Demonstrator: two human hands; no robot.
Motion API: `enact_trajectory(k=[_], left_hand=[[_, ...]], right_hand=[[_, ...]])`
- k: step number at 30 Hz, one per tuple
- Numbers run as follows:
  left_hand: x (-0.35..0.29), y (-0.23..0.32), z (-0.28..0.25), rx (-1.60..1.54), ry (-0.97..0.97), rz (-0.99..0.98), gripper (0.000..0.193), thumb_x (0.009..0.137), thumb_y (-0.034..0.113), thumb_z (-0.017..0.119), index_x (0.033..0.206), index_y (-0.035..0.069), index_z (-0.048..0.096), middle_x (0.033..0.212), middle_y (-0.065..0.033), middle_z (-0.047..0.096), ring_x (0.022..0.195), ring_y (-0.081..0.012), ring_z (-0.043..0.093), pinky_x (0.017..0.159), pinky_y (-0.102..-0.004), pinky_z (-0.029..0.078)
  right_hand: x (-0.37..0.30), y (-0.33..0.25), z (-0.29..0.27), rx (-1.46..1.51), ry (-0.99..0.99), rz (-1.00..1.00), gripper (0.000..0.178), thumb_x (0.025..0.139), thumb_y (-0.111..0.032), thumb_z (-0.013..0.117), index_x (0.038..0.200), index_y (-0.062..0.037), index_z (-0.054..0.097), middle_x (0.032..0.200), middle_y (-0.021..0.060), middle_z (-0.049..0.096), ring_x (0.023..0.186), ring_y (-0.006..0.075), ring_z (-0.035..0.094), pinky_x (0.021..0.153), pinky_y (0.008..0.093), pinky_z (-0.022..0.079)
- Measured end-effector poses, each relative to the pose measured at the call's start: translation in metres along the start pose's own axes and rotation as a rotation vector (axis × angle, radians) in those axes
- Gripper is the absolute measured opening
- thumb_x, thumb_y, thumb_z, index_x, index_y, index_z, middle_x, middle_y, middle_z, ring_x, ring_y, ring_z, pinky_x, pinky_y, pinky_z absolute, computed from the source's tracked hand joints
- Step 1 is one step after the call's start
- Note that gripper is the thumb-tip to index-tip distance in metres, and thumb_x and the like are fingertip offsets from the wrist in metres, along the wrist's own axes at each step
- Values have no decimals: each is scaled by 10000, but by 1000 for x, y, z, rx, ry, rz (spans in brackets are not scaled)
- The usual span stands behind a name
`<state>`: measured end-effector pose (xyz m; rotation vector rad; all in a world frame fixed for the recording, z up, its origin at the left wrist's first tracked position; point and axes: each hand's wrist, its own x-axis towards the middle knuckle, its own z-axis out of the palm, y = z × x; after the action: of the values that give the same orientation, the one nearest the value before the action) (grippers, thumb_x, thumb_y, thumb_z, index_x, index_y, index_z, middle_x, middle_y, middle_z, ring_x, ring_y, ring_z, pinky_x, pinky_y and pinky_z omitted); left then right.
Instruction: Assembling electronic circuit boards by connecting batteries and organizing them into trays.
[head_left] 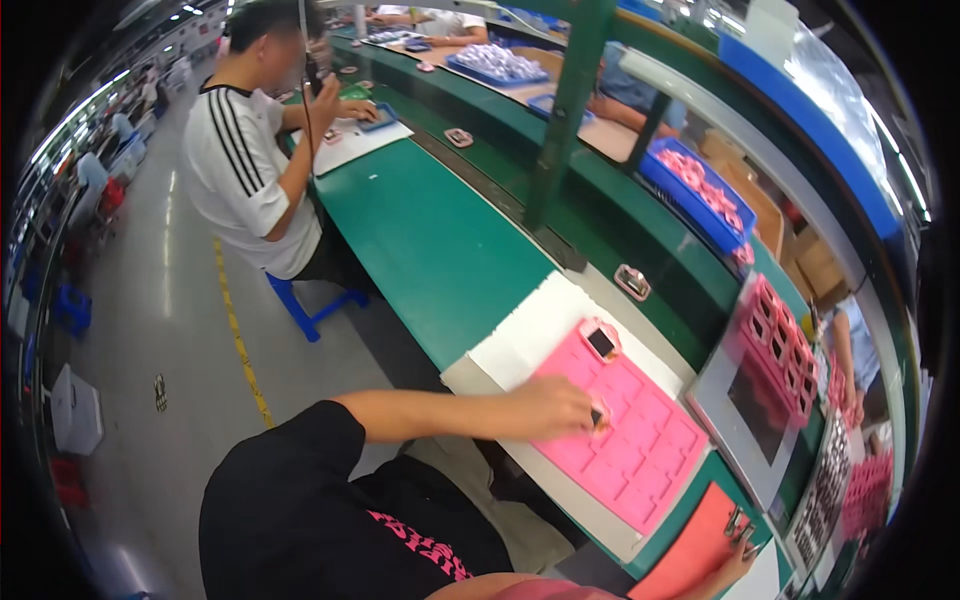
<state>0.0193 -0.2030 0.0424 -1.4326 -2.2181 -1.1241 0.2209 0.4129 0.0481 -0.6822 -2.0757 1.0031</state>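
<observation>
My left hand (553, 408) reaches across a pink molded tray (640, 470) with shallow recesses. Its fingers are closed on a small part with a dark face (598, 418), held low over the tray and partly hidden. At the tray's far corner lies a pink-framed device (600, 341) with a dark square screen. My right hand (738, 563) is at the lower right, beside the metal clip (738, 524) of a red clipboard (690, 550). Its fingers are curled together, and what they hold is too small to make out.
White sheeting (530, 325) lies under the tray on the green bench (420, 250). A conveyor beyond carries another pink device (632, 282). To the right stand a grey frame (755, 400) and a pink rack (778, 345). A co-worker in white (240, 170) sits at the far left.
</observation>
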Motion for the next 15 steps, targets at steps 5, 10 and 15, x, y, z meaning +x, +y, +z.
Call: enact_trajectory(k=[5,10,15], left_hand=[[-34,13,53,77,-47,72,224,916,167,723,1130,105,731,1171,-41,683,1076,-256,633,970,-411,487],[-42,63,5,-350,13,-103,359,927,169,768,1263,59,708,1223,-79,704,1037,-266,642,960,-385,526],[-34,78,91,-1068,-106,-519,336,1025,138,691,1340,24,675,1212,-57,722,993,-164,642,884,-260,507]], right_hand=[[-91,-4,22,415,-150,20,199,988,-217,757,1091,-65,679,975,48,687,794,111,618,706,199,444],[-180,-113,88,543,-59,163,140,1013,-110,719,1133,-87,650,1006,21,659,769,49,575,636,138,383],[-260,-183,204,768,-137,224,222,955,48,717,961,-91,544,1011,57,643,857,117,584,814,260,498]])
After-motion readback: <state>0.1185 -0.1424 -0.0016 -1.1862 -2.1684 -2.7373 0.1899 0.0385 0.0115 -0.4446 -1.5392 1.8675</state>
